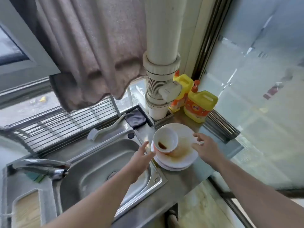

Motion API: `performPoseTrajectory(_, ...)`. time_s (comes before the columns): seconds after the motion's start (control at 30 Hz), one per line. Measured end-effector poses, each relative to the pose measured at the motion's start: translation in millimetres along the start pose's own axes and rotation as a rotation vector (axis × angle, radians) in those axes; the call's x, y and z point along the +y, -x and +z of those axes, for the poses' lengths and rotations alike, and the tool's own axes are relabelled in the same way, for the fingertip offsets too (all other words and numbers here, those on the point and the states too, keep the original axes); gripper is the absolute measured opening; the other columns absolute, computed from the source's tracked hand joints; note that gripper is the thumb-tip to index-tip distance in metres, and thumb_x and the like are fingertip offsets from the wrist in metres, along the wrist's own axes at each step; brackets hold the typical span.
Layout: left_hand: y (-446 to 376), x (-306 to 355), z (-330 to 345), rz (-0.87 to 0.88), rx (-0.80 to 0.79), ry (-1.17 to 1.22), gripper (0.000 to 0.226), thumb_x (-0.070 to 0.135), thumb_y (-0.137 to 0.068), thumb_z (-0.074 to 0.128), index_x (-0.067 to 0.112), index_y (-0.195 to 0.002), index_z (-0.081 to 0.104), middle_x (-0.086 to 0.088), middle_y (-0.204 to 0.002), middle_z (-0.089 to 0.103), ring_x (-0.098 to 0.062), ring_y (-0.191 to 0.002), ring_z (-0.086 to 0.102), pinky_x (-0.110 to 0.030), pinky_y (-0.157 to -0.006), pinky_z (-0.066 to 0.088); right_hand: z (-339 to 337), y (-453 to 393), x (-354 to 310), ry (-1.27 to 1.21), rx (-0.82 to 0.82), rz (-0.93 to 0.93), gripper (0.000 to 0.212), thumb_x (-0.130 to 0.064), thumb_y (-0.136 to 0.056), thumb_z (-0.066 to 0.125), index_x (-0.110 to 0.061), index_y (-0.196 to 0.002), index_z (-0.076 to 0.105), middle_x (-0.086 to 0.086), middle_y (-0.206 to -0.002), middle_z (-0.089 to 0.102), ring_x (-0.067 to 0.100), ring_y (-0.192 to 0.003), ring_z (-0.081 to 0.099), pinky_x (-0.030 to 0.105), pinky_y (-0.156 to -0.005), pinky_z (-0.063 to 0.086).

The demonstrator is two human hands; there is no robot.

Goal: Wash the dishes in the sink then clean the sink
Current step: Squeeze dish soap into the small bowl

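Dishes sit stacked on the steel worktop (pixel 181 181) just right of the sink (pixel 105 162): a round white bowl (pixel 165 140), tilted, with a brown residue pooled inside, rests on smooth white plates (pixel 181 155) smeared with orange-brown sauce; your left hand (pixel 139 160) reaches to the stack's left edge, fingers (pixel 145 145) straight and loosely apart, their tips at the bowl's side; your right hand (pixel 205 148) lies at the plates' right rim, fingers (pixel 195 136) spread and slightly bent, and you cannot tell whether they grip it; the sink is a brushed stainless basin with rounded corners; a chrome tap (pixel 42 167) juts in from the left; two yellow plastic detergent bottles (pixel 199 105) with orange caps stand behind the plates, beside a ribbed white pipe (pixel 156 86); a dark cloth (pixel 135 119) lies folded by the pipe; a wire rack (pixel 65 122) lines the window ledge.
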State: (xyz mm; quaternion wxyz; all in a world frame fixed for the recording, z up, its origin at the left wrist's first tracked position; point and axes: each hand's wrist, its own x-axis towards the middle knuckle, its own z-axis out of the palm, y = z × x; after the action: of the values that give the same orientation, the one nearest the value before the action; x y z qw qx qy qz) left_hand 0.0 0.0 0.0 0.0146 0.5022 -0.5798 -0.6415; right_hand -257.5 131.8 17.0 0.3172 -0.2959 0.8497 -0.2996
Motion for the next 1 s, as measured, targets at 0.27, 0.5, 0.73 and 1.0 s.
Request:
performPoseTrajectory(0.27,-56.1,34.3,44.7,-0.307,0.097,0.414,0.063,0.072,-0.104,0.024,0.031,-0.147,0.046,0.004,-0.135,0.061,-0.02,-0.126,0.054,-0.047,-0.117,0.037,7.8,-69.1,17.1,-0.083,-0.203,0.206,0.097,-0.06,-0.093,0.066,-0.027,-0.165,0.011,0.004,-0.17,0.02,0.031,-0.154,0.025,0.053,-0.123,0.027)
performPoseTrajectory(0.5,-75.4,31.8,50.3,-0.426,0.182,0.638,0.055,0.069,-0.101,0.044,0.024,-0.125,0.065,-0.003,-0.103,0.072,-0.022,-0.096,0.065,-0.039,-0.088,0.05,23.1,-87.3,15.8,-0.167,-0.254,0.252,0.091,-0.06,-0.093,0.066,-0.027,-0.162,0.017,0.004,-0.163,0.034,0.031,-0.144,0.038,0.051,-0.114,0.036)
performPoseTrajectory(0.73,-78.6,22.6,58.5,-0.446,0.14,0.693,0.066,0.079,-0.084,0.058,0.024,-0.119,0.071,-0.007,-0.093,0.081,-0.025,-0.087,0.075,-0.034,-0.075,0.059,30.0,-84.1,17.3,-0.279,-0.301,0.325,0.098,-0.085,-0.071,0.067,-0.054,-0.15,0.019,-0.004,-0.151,0.039,0.035,-0.13,0.047,0.068,-0.097,0.05)
performPoseTrajectory(1.0,-71.5,14.2,47.8,-0.381,0.202,0.73,0.096,0.083,-0.053,0.068,0.034,-0.134,0.06,-0.01,-0.104,0.08,-0.033,-0.089,0.079,-0.037,-0.062,0.06,43.9,-59.1,-9.5,-0.34,-0.249,0.207,0.076,-0.076,-0.069,0.065,-0.049,-0.134,0.036,-0.018,-0.119,0.05,0.012,-0.104,0.053,0.057,-0.089,0.055)
